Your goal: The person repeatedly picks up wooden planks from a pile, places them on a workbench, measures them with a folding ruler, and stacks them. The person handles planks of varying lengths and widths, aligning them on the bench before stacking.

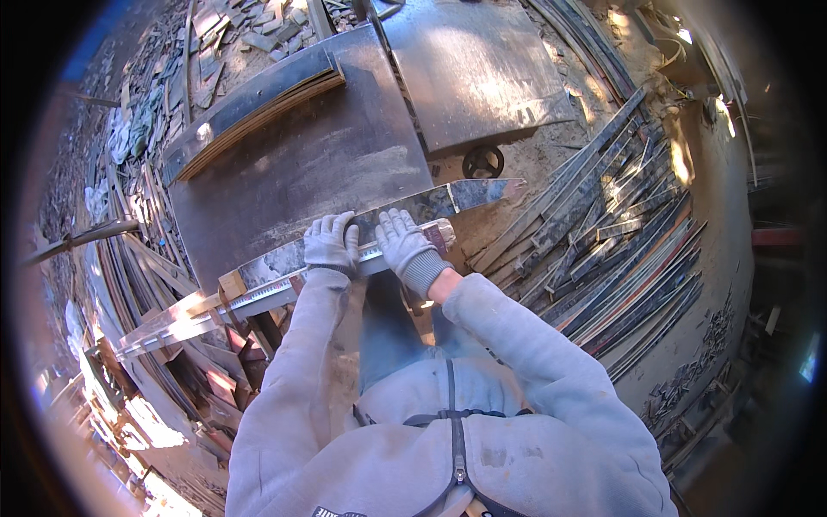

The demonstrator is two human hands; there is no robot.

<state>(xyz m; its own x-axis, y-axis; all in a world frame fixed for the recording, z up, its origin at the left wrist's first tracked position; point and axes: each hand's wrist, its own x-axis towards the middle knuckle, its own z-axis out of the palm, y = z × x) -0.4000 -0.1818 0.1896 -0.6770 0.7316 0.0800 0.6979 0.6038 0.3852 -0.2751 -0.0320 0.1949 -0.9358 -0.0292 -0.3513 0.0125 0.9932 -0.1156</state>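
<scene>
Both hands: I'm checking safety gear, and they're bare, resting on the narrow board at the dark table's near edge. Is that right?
Not bare: the head view shows the left hand and right hand both gloved in light grey. They do rest on the narrow board at the near edge of the dark table.

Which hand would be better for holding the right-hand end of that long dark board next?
Probably the right hand. It lies flat against the long dark board, closer to that end. The left hand is farther away, toward the board's other end.
</scene>
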